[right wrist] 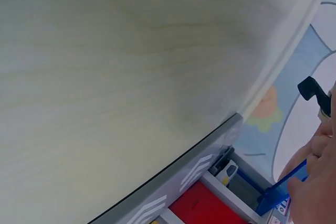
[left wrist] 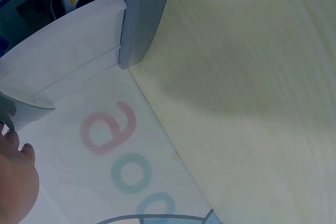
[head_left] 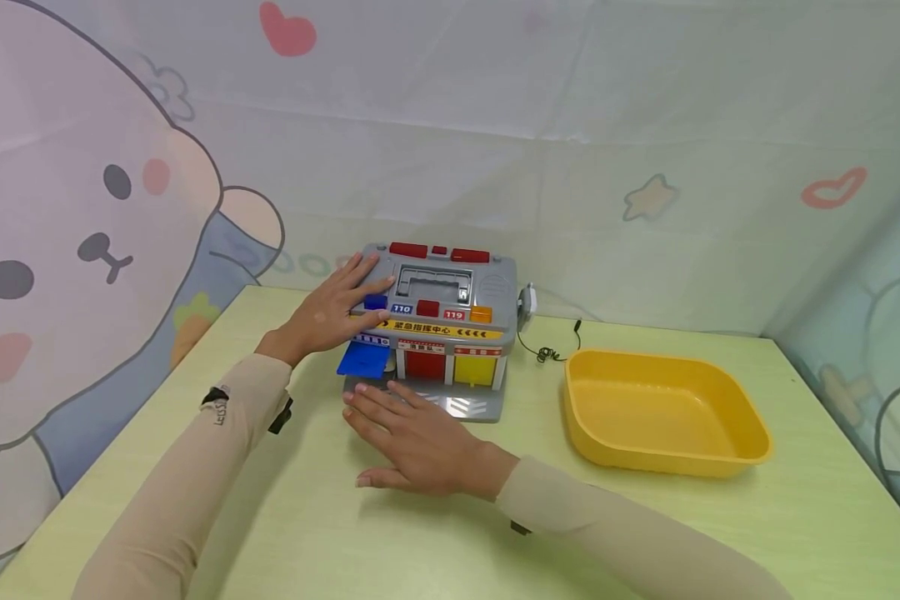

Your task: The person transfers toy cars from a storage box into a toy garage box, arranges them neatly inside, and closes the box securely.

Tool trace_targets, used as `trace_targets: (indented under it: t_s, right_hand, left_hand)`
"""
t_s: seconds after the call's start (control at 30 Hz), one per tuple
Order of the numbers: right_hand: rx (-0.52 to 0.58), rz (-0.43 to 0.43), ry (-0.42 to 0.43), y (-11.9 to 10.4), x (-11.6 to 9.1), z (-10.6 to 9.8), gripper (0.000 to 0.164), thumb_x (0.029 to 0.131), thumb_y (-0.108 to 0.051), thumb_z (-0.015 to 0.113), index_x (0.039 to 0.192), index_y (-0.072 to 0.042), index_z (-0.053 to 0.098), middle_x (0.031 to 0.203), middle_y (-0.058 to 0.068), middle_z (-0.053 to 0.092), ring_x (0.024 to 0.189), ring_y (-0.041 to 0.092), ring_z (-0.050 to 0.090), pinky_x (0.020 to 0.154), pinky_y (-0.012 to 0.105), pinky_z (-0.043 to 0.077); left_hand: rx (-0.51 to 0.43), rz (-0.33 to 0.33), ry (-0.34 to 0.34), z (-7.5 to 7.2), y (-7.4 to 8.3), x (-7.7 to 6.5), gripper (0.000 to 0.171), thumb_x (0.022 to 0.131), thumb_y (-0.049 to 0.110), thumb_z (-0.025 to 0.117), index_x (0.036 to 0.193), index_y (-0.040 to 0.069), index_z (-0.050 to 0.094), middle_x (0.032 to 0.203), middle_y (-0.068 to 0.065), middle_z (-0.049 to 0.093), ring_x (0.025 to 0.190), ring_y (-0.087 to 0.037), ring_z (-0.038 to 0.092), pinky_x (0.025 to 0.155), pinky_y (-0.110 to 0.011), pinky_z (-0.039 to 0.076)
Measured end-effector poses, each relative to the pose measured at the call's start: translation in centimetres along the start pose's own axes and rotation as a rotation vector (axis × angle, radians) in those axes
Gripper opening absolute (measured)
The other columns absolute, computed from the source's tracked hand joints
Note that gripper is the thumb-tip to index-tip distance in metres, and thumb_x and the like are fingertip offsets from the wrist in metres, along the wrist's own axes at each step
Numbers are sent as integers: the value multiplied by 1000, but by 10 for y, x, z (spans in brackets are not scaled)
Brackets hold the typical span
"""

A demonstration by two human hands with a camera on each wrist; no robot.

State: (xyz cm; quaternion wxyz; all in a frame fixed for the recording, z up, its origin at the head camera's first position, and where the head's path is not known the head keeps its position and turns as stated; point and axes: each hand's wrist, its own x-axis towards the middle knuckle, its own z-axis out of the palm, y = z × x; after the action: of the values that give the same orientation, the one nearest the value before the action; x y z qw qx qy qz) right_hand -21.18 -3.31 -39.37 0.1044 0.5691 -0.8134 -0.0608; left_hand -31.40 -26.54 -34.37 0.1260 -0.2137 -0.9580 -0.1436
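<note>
A grey toy emergency station [head_left: 487, 287] stands near the wall, with a carry handle on top and red and yellow doors in front. Its blue door [head_left: 363, 360] is swung up and outward. Spread over the station's top left corner, my left hand [head_left: 328, 312] rests with its fingers stretched out. My right hand [head_left: 423, 442] is held flat, palm down, in front of the station; its straight fingertips overlap the base just below the blue door. Inside the left bay sits a small white toy vehicle [right wrist: 227, 172] with a yellow patch, partly hidden.
To the right on the pale table [head_left: 292, 533] lies a yellow plastic tray [head_left: 667, 462]. A thin black cable [head_left: 546, 353] runs between station and tray, near a white part [head_left: 527, 305] on the station's right side. A printed cloth [head_left: 435, 125] hangs behind.
</note>
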Motion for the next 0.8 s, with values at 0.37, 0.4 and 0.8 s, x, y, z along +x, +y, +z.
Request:
trace_targets:
  t_s: [0.37,0.4,0.8]
  right_hand:
    - [29,57,83,4,2,-11,79,101,-64,29,161,-15,14,170,2,5,158,20,-4,128,44,3]
    - [39,69,79,5,2,-11,79,101,-64,29,162,-15,14,170,2,5,158,19,-4,128,44,3]
    - [95,126,14,11,3,1,80,101,-64,28,161,-14,14,170,2,7,158,20,2,127,43,2]
  left_hand:
    - [1,6,10,1,-1,-1,66,96,55,50,153,23,41,169,-8,15,158,-32,3,125,-57,13]
    - [-1,5,10,1,-1,-1,66,96,54,51,153,23,42,169,-8,16,158,-32,3,125,-57,13]
    - [-5,8,1,0,1,-1,65,96,52,52,154,22,41,169,-7,14,158,-30,2,127,-53,10]
